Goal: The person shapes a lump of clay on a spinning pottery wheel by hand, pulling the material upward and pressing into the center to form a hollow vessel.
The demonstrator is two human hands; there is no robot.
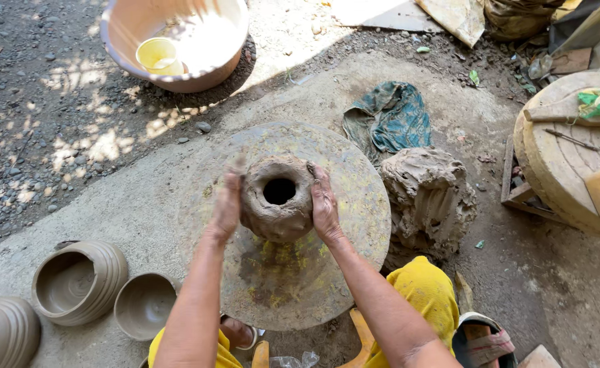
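— So, what sits on the wheel?
— Wet grey-brown clay lump, rough and lumpy, with a dark round hole in its top, at the middle of the flat round wheel, which is smeared with mud and yellow flecks.
— And the hands?
— Both open, fingers together, not gripping. The left hand presses flat on the lump's left side; the right hand cups its right side.
— Nearby?
— A bigger heap of clay beside the wheel, a teal cloth, and ribbed unfired pots.
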